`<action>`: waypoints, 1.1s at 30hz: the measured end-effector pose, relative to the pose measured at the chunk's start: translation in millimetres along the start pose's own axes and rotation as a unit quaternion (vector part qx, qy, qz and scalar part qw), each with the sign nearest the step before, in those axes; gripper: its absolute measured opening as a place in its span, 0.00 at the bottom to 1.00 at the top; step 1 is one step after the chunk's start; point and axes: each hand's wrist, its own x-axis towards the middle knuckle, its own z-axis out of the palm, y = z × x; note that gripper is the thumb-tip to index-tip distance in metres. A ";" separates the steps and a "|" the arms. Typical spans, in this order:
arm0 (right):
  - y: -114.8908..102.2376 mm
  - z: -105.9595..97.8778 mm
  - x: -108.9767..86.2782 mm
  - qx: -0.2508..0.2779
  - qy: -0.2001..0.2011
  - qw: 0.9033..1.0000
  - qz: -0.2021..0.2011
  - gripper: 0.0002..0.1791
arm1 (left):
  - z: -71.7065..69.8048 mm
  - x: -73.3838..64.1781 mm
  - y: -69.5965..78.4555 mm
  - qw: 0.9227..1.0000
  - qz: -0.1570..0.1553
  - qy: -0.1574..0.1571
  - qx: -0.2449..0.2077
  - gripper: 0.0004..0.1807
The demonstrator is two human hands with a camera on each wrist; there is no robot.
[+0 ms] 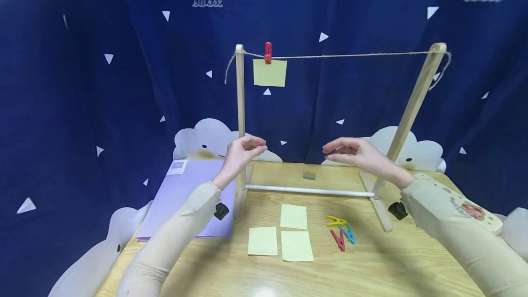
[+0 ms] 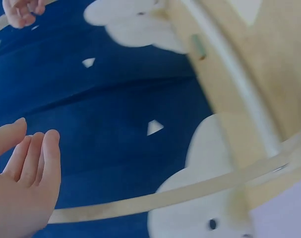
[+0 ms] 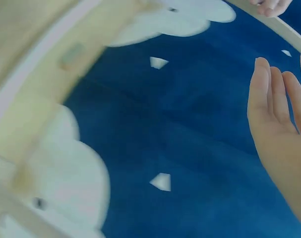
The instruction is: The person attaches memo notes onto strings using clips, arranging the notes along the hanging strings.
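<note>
In the head view my left hand [image 1: 244, 154] is raised beside the rack's left post [image 1: 240, 95], fingers relaxed and holding nothing. My right hand [image 1: 358, 152] hovers left of the right post [image 1: 416, 90], also with nothing in its fingers. Above both hands a string [image 1: 350, 54] runs between the posts. A red clothespin [image 1: 268, 53] clips a yellow sticky note [image 1: 270, 73] to the string near its left end. In the wrist views the left hand [image 2: 29, 178] and right hand [image 3: 279, 119] show gently bent fingers, thumbs apart from them.
Several more notes [image 1: 297, 245] lie on the table [image 1: 330, 278]. Right of them are yellow [image 1: 336, 221], blue [image 1: 348, 233] and red clothespins [image 1: 338, 240]. A purple folder [image 1: 194, 196] lies at left. The rack's white crossbar [image 1: 309, 190] spans its base before a blue curtain [image 1: 350, 13].
</note>
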 end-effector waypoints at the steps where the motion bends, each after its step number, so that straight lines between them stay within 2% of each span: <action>1: 8.9 4.0 -5.7 0.006 -0.002 1.000 0.001 0.19 | 3.7 -3.1 -4.8 1.000 -0.007 -0.011 0.001 0.10; 9: 68.9 37.0 -41.3 0.049 -0.002 0.998 0.037 0.19 | 30.6 -22.9 -44.0 0.996 -0.037 -0.087 0.003 0.10; 14: 96.7 52.9 -56.5 0.060 -0.008 0.997 0.057 0.19 | 45.3 -31.7 -60.6 0.990 -0.045 -0.129 0.034 0.11; 18: 107.8 60.9 -65.0 0.063 -0.017 0.995 0.078 0.19 | 55.6 -34.8 -70.2 0.984 -0.062 -0.160 0.054 0.13; 24: 121.1 68.8 -69.3 0.047 -0.032 0.994 0.095 0.22 | 67.2 -35.9 -82.6 0.974 -0.088 -0.202 0.057 0.15; 33: 131.5 75.1 -72.8 0.052 -0.054 0.993 0.086 0.21 | 83.2 -38.8 -89.4 0.961 -0.079 -0.253 0.083 0.15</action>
